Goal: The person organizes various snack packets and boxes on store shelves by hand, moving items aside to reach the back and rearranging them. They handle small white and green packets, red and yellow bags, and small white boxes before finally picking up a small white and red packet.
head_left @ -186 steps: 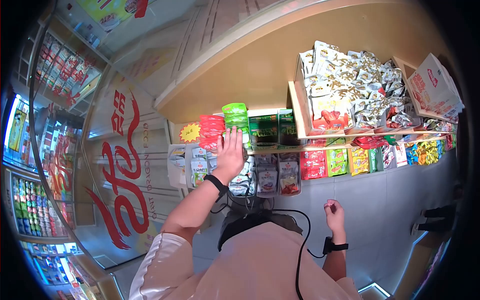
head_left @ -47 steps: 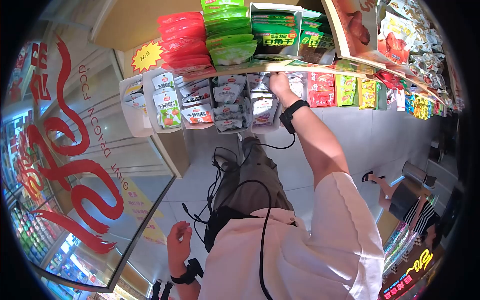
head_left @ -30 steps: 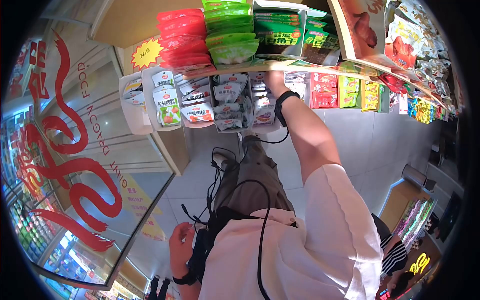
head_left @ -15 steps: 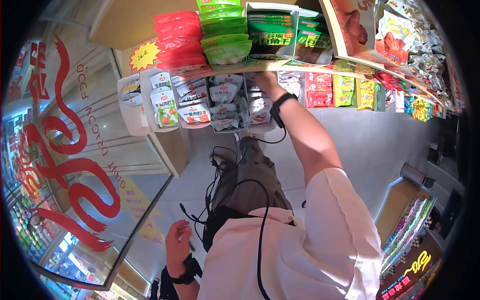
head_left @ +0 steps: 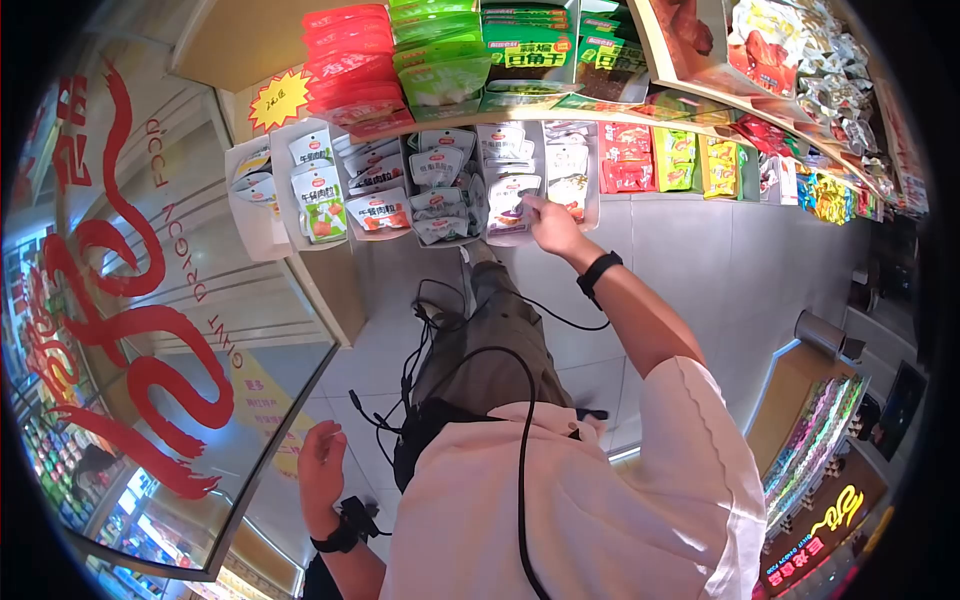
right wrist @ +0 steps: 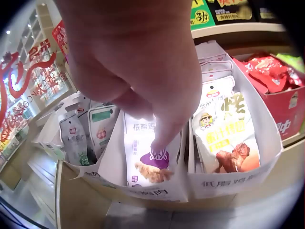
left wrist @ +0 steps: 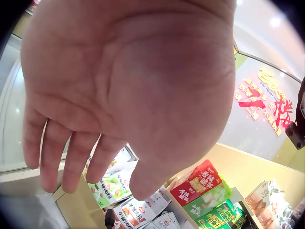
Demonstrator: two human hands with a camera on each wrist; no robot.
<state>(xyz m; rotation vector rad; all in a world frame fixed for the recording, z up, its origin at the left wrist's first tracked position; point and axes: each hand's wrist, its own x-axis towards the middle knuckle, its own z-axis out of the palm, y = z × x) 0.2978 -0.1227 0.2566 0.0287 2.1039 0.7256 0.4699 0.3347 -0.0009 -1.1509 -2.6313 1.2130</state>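
My right hand (head_left: 556, 226) is at the front of a white box, its fingertips on a white and purple snack packet (right wrist: 147, 164). In the right wrist view one digit lies against the packet's printed front, with another above it at the left. The packet stands upright in the box (right wrist: 114, 164); I cannot tell whether it is pinched. A packet of braised-looking meat (right wrist: 231, 138) stands in the adjoining box to the right. My left hand (head_left: 322, 465) hangs beside the body, fingers loosely bent and holding nothing; its palm fills much of the left wrist view.
Red packets (head_left: 352, 60), green packets (head_left: 440, 55) and dark green bean-snack packets (head_left: 528, 50) line the shelf above. More boxed white packets (head_left: 318, 200) stand to the left. A glass panel (head_left: 200, 330) with red lettering borders the left. Black cables (head_left: 420, 310) hang by the legs.
Earlier the left hand was on the green packets, then dropped to the side. The right hand went in under the shelf edge and has now come forward to the white and purple packet's front.
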